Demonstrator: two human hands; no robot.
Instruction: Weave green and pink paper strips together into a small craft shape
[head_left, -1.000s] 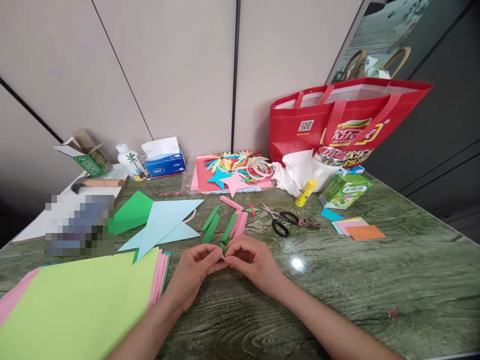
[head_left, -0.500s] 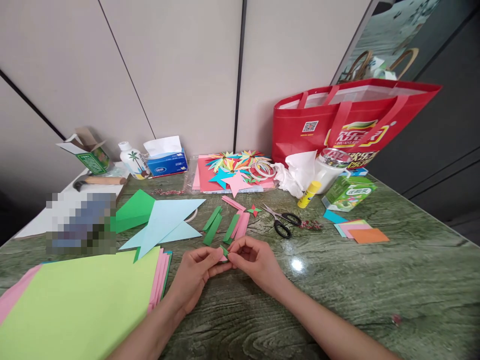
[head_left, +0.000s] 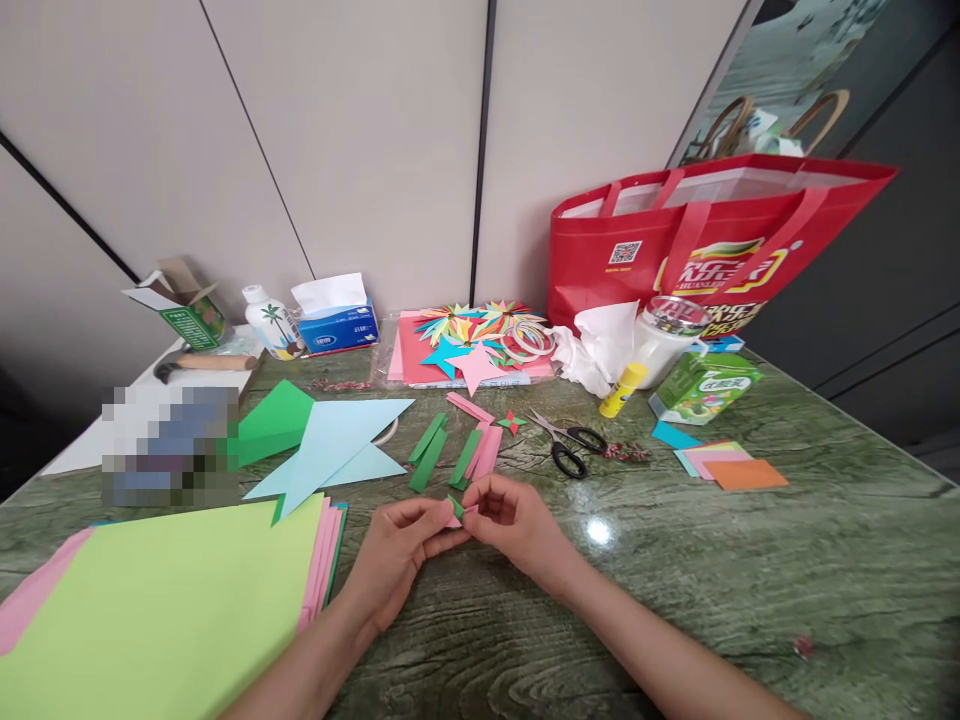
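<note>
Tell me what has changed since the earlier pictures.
More pink now shows on the small green-and-pink paper between the fingertips of the left hand and right hand. The whole scene sits slightly farther right in view, likely from head movement. Nothing was visibly taken up or let go. The scissors, glue stick and loose green strips stayed put.

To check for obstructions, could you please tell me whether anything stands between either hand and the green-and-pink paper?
Nothing visible does: the left hand and right hand both hold the green-and-pink paper directly.
</note>
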